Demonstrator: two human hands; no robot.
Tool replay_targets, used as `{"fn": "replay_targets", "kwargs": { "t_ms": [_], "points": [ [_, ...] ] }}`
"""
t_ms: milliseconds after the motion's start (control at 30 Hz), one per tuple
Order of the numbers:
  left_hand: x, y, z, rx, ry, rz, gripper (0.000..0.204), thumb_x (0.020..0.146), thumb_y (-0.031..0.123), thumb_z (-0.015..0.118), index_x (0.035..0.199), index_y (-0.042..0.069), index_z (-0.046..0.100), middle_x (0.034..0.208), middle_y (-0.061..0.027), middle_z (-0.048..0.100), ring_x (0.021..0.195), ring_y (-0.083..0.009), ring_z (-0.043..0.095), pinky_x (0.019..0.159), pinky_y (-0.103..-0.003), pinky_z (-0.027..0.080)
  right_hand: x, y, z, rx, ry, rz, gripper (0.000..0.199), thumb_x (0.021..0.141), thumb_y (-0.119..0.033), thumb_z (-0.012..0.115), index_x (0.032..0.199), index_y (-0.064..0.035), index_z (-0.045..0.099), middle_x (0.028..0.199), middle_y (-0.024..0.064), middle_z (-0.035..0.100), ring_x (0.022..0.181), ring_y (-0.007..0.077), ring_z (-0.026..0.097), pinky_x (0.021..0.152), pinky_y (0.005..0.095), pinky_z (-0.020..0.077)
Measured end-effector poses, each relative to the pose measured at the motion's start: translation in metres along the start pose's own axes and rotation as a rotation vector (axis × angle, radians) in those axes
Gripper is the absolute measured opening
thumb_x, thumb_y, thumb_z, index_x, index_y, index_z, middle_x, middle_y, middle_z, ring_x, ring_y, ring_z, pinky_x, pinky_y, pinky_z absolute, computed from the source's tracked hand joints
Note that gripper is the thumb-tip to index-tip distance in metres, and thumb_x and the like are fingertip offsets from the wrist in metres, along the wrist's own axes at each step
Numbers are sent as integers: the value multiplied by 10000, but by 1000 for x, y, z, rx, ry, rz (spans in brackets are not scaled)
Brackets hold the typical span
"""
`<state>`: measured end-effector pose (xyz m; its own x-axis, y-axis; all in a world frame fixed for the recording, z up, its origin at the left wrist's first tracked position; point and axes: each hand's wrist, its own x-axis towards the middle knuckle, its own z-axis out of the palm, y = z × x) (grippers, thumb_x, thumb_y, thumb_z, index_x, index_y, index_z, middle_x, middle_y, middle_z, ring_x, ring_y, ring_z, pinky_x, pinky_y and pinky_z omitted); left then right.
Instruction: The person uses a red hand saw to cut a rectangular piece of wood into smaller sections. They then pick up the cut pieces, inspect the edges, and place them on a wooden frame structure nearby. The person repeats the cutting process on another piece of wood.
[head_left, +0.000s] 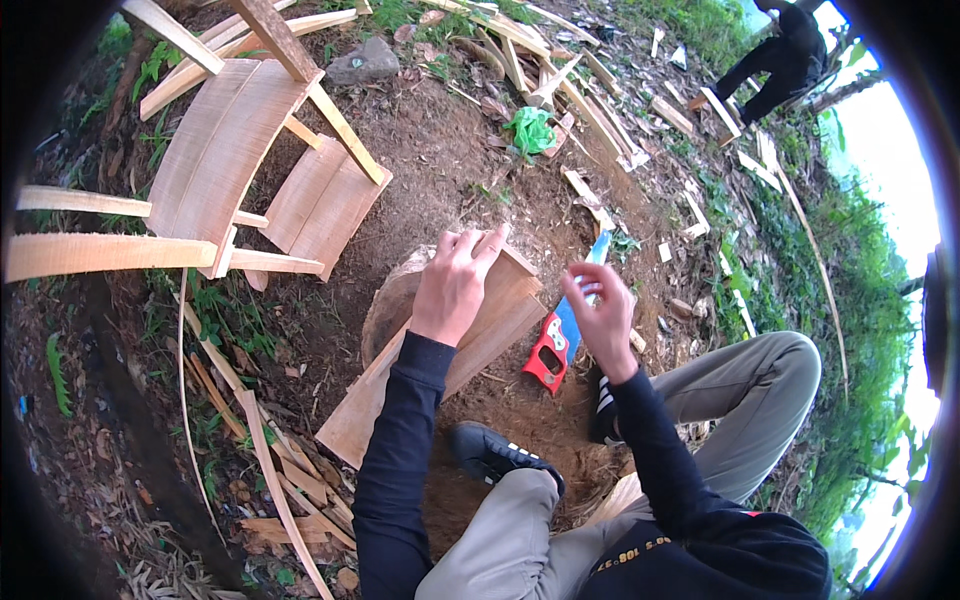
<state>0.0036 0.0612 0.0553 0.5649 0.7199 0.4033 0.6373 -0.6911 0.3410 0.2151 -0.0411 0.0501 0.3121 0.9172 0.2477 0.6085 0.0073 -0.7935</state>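
My left hand [455, 285] presses on the far end of a wide wooden board [490, 325], its fingers bent over a narrow strip of wood along that end. The board lies slanted across a cut tree stump [392, 305], its near end reaching toward my left shoe. My right hand [603, 308] is raised just right of the board, thumb and fingers curled toward each other; anything between them is too small to make out. Beneath and beside it, a handsaw [549, 350] with a red handle and blue blade lies apart from my fingers, its blade partly hidden by my hand.
A wooden chair-like frame [225, 140] with plank panels stands at the far left. A grey rock [363, 62], a green plastic bag [531, 130] and wood offcuts [600, 120] lie beyond. Long strips [275, 480] lie at near left. Another person [785, 55] bends at far right.
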Motion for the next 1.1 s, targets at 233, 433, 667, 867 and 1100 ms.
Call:
{"fn": "replay_targets", "kwargs": {
  "t_ms": [233,433,667,867,1100],
  "points": [
    [0,-1,2,5,15,11,619,850,-22,621,1436,172,571,1107,-91,646,976,-276,599,885,-387,547,-38,-10,17,-43,-76,-148,612,692,-274,920,1196,-36,667,975,70,672,910,216,662,801,358,547],
    [-1,-2,2,-10,28,8,623,845,-29,617,1434,168,572,1100,-95,644,981,-285,601,887,-402,547,-31,-7,16,-3,-139,-165,551,735,-134,892,1219,-10,658,873,53,689,796,177,682,738,306,563],
    [-1,-3,2,-17,20,3,621,841,-31,612,1429,163,575,1094,-98,640,985,-293,601,889,-412,547,-26,-21,20,707,-208,443,287,875,-85,802,1101,36,671,900,82,735,783,100,691,712,258,579],
    [-3,-5,4,-20,22,7,613,837,-37,616,1416,162,587,1074,-93,643,989,-288,600,884,-395,550,-17,-28,13,552,-150,422,224,921,-105,754,1052,57,669,857,117,749,718,130,719,659,247,594],
    [-1,-1,2,-21,25,3,557,854,-33,595,1384,138,613,1091,-90,650,1016,-275,600,897,-373,554,16,-24,7,490,-209,387,235,924,-135,762,1022,61,676,833,114,743,702,128,717,642,245,586]
  ]
}}
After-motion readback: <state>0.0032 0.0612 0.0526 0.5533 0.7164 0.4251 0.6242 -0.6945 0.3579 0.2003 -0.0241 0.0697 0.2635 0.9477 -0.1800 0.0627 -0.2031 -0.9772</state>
